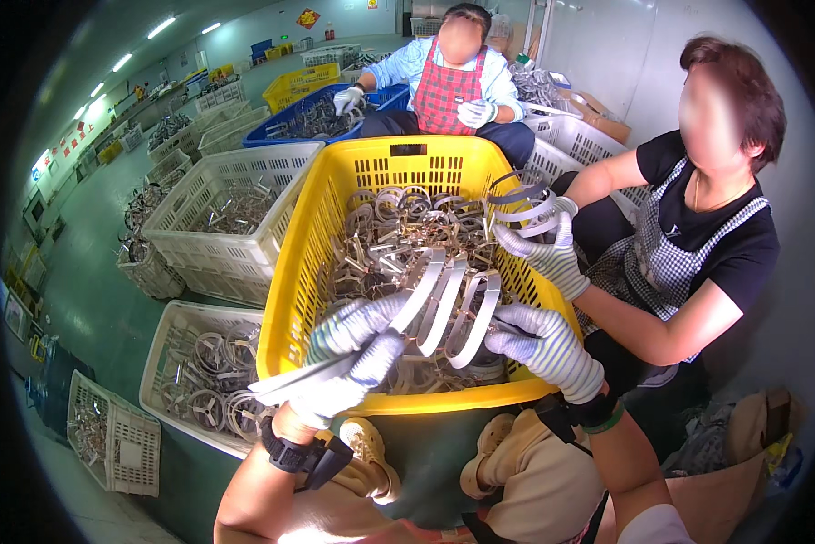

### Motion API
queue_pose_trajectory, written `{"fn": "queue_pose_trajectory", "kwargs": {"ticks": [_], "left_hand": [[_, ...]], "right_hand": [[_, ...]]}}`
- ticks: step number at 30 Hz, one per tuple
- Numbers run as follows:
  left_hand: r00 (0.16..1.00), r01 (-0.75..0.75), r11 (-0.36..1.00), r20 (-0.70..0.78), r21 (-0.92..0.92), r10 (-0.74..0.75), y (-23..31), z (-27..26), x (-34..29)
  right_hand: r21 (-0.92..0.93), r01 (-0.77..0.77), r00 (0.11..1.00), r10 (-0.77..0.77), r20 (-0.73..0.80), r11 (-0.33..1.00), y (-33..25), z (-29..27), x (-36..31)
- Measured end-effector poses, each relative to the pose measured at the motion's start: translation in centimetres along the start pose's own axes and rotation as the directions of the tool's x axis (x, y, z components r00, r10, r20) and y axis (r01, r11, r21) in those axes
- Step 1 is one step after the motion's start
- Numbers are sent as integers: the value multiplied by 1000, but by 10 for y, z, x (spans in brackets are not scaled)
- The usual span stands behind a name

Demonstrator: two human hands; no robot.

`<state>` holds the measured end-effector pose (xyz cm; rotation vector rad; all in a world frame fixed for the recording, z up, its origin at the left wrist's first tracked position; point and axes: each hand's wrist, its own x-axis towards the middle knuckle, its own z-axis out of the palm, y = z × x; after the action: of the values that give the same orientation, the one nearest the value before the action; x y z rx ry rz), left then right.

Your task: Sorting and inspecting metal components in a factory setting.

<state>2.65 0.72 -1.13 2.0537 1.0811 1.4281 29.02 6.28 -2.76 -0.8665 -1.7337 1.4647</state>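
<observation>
Over the near part of a yellow crate (285,263), my left hand (357,354), in a striped knit glove, is closed round flat metal bands. One of their strips sticks out to the lower left, past my wrist. Bent metal band loops (444,308) hang side by side between my hands. My right hand (552,349), in a matching glove, pinches at the rightmost loop; its fingertips are partly hidden. Beneath lies a heap of metal ring-shaped bands and small metal pieces (407,240) in the crate.
At right, a seated co-worker's gloved hands (552,249) hold metal bands over the crate's edge. Across, another seated person (457,77) works by a blue crate (262,136). White crates (217,240) of metal parts stand at left; another white crate (167,363) holds rings.
</observation>
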Motion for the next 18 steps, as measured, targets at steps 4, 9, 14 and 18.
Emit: {"fn": "queue_pose_trajectory", "kwargs": {"ticks": [4, 9, 14, 18], "left_hand": [[998, 30, 992, 42, 120, -36, 7, -5, 4], [988, 97, 990, -129, 98, -84, -8, -11, 6], [991, 108, 992, -91, 68, -101, -20, -13, 0], [956, 295, 955, -10, 26, -295, -20, -14, -5]], "right_hand": [[-21, 12, 1000, -12, -4, 1000, 0, 0, 2], [-4, -84, 996, 84, -15, 996, -8, -3, 4], [-22, -64, 997, 63, -35, 998, 3, -2, 7], [176, -175, 980, 190, -68, 969, 3, -1, 4]]}}
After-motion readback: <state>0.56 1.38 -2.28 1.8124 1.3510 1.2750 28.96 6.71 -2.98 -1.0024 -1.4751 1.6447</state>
